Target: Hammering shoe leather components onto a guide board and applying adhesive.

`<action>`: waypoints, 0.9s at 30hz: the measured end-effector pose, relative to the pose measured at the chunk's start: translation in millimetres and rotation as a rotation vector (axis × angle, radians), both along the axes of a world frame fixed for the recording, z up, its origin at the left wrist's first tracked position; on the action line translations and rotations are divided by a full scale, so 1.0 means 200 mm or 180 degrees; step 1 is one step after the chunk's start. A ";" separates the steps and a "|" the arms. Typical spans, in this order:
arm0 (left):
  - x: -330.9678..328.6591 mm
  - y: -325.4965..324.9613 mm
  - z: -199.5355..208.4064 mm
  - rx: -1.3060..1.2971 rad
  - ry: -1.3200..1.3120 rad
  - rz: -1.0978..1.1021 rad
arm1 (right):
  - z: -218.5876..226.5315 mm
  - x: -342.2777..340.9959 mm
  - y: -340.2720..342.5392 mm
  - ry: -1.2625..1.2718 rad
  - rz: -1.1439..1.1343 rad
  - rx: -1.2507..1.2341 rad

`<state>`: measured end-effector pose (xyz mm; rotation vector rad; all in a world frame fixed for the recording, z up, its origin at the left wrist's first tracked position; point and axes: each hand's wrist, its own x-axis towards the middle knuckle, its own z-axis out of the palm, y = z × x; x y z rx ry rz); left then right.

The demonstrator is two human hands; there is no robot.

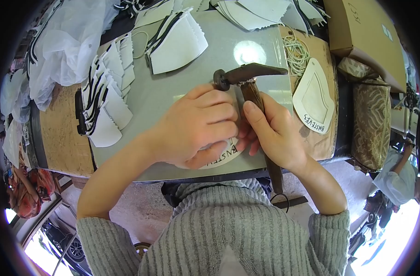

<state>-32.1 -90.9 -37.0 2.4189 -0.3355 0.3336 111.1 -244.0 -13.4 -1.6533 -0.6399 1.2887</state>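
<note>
My right hand [272, 131] is shut on the wooden handle of a dark hammer [246, 73], whose metal head lies across the grey work surface [196, 78] just above my fingers. My left hand [196, 126] presses down on a cream, rounded cut piece [226, 156] that peeks out below my palm and carries printed lettering. The two hands touch at the fingertips. Most of the piece is hidden under the left hand.
Stacks of white pieces with zigzag edges [106, 99] lie to the left, with more such pieces [177, 39] at the back. A cream template [313, 99] and coiled cord [296, 53] sit to the right, below a cardboard box [364, 32]. Clear plastic bags [62, 43] lie far left.
</note>
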 end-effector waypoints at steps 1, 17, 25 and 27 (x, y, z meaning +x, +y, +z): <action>0.00 0.00 0.00 -0.0214 0.0173 0.0048 | 0.00 0.00 0.00 0.0000 0.0019 -0.0001; -0.09 -0.03 0.05 -0.0398 0.0350 0.0246 | 0.02 0.00 0.01 0.0114 0.0020 -0.0191; -0.35 -0.26 -0.02 -0.0225 -0.0020 0.2455 | 0.02 0.00 0.00 0.0154 0.0064 -0.0272; -0.33 -0.30 0.00 0.0134 0.0330 0.2521 | 0.01 0.00 0.00 0.0147 0.0077 -0.0247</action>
